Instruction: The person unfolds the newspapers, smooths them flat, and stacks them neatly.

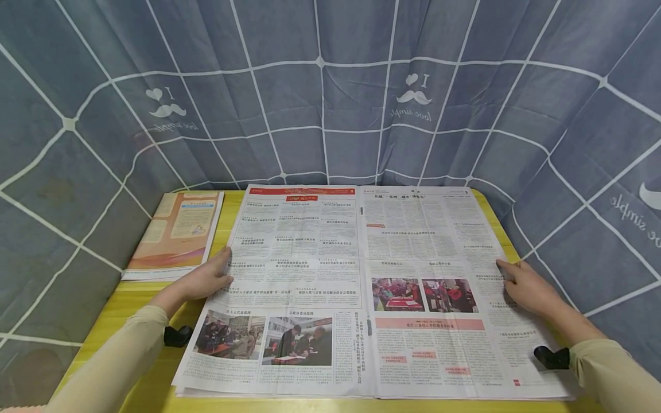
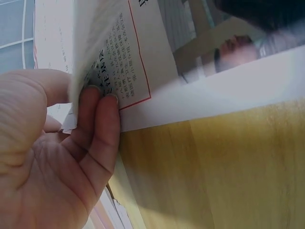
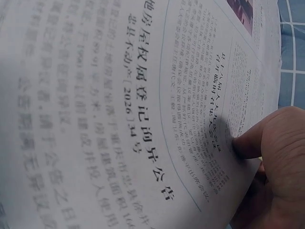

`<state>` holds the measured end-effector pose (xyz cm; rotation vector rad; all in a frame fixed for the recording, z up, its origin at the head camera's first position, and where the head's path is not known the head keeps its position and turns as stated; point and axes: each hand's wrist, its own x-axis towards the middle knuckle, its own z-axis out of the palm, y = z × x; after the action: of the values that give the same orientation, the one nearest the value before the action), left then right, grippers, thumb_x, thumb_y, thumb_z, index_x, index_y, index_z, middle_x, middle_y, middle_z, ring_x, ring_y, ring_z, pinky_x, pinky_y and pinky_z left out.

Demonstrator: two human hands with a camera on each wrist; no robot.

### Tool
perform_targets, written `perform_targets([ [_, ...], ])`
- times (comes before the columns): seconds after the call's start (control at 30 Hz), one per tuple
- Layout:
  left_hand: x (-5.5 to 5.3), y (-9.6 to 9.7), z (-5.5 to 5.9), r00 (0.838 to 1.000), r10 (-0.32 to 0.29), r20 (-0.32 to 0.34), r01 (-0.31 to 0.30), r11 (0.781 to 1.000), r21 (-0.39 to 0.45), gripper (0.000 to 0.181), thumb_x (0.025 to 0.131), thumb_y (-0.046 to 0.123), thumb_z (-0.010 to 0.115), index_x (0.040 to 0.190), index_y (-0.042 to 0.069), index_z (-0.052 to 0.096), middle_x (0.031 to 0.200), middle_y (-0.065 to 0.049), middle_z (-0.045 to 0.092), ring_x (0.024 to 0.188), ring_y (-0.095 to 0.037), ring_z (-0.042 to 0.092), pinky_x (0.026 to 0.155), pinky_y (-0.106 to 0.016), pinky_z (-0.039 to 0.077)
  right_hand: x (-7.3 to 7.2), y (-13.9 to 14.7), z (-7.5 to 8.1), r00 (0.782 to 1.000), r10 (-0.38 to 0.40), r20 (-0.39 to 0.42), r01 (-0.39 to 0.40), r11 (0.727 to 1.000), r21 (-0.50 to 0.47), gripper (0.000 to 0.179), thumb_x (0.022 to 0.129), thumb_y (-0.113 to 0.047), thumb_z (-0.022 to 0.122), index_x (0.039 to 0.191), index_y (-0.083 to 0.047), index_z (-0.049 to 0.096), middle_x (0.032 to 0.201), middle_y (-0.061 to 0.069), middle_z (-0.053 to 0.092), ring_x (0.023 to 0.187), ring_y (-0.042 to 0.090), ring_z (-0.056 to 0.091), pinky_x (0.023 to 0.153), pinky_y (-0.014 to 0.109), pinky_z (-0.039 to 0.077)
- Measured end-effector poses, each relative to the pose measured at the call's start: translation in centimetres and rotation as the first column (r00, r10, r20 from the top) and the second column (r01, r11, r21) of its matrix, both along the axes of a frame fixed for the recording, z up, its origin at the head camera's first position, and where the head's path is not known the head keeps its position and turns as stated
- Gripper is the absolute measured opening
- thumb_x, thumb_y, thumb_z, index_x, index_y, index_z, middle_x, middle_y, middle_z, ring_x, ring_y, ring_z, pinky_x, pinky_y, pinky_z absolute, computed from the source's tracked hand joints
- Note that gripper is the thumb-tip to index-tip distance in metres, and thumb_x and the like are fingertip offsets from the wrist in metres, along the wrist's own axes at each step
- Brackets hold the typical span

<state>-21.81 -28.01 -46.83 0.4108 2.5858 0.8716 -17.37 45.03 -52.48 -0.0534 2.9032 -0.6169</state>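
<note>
Newspaper (image 1: 361,292) of white printed sheets lying open, pinched at its edges by my left hand (image 1: 203,279) and right hand (image 1: 532,289); orange-and-white paper stack (image 1: 175,235) just past my left.

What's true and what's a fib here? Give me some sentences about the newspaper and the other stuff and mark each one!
1. The newspaper lies open on a table. True.
2. The table is blue. False: it is yellow.
3. The left grip pinches the newspaper's edge. True.
4. The right grip is not touching the newspaper. False: it pinches the right edge.
5. Orange printed papers lie left of the newspaper. True.
</note>
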Motion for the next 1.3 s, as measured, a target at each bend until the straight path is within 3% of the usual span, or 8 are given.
perform_targets([
  [0.33, -0.1, -0.1, 0.0, 1.0, 0.008, 0.018, -0.006, 0.995, -0.095, 0.078, 0.104, 0.016, 0.058, 0.156, -0.017, 0.01, 0.164, -0.036, -0.005, 0.15, -0.054, -0.001, 0.116, -0.068, 0.011, 0.0, 0.1, 0.0, 1.0, 0.018, -0.016, -0.018, 1.0, 0.009, 0.057, 0.1, -0.01, 0.049, 0.151, 0.013, 0.037, 0.105, 0.023, 0.048, 0.08, 0.029, 0.048, 0.066, 0.037, 0.036],
  [0.87, 0.3, 0.7, 0.6, 1.0, -0.001, -0.03, -0.006, 0.972, -0.236, 0.077, 0.099, 0.019, 0.06, 0.154, -0.019, 0.021, 0.161, -0.041, 0.003, 0.146, -0.058, 0.016, 0.112, -0.066, 0.028, 0.9, 1.3, 0.2, 0.997, 0.054, -0.048, -0.053, 0.998, 0.028, 0.051, 0.101, -0.008, 0.046, 0.148, 0.013, 0.043, 0.089, 0.012, 0.042, 0.069, 0.022, 0.038, 0.06, 0.035, 0.031],
  [1.0, 0.5, 0.6, 0.9, 0.997, -0.026, -0.069, 0.001, 0.941, -0.338, 0.079, 0.094, 0.018, 0.064, 0.156, -0.013, 0.025, 0.161, -0.04, 0.009, 0.143, -0.057, 0.025, 0.094, -0.055, 0.047, 1.0, 1.6, 0.4, 0.998, 0.051, -0.04, -0.05, 0.998, 0.025, 0.052, 0.098, -0.005, 0.048, 0.147, 0.013, 0.045, 0.093, 0.014, 0.044, 0.073, 0.023, 0.041, 0.061, 0.036, 0.033],
  [1.1, 0.8, 0.4, 1.5, 0.994, -0.028, -0.101, -0.013, 0.924, -0.381, 0.08, 0.093, 0.019, 0.066, 0.158, -0.008, 0.027, 0.161, -0.038, 0.012, 0.141, -0.056, 0.033, 0.074, -0.047, 0.049, 1.0, 1.6, 0.9, 0.997, 0.05, -0.055, -0.048, 0.999, 0.025, 0.054, 0.097, -0.004, 0.049, 0.147, 0.013, 0.044, 0.097, 0.016, 0.045, 0.074, 0.024, 0.043, 0.062, 0.036, 0.035],
  [1.2, 1.0, -0.1, 2.0, 0.989, -0.001, -0.145, -0.054, 0.925, -0.376, 0.08, 0.095, 0.024, 0.066, 0.159, -0.005, 0.028, 0.161, -0.036, 0.016, 0.139, -0.055, 0.035, 0.082, -0.054, 0.052, 1.0, 1.3, 1.6, 0.994, 0.044, -0.096, -0.042, 0.999, 0.025, 0.055, 0.098, -0.006, 0.049, 0.15, 0.011, 0.042, 0.105, 0.022, 0.048, 0.075, 0.025, 0.045, 0.061, 0.036, 0.036],
  [1.3, 1.1, -0.7, 2.4, 0.982, 0.042, -0.186, -0.105, 0.933, -0.344, 0.077, 0.099, 0.029, 0.063, 0.159, -0.005, 0.028, 0.161, -0.034, 0.02, 0.141, -0.055, 0.033, 0.1, -0.067, 0.041, 0.8, 0.6, 2.5, 0.989, 0.045, -0.142, -0.042, 0.999, 0.026, 0.054, 0.101, -0.009, 0.051, 0.151, 0.008, 0.041, 0.116, 0.029, 0.048, 0.078, 0.027, 0.049, 0.06, 0.037, 0.037],
])
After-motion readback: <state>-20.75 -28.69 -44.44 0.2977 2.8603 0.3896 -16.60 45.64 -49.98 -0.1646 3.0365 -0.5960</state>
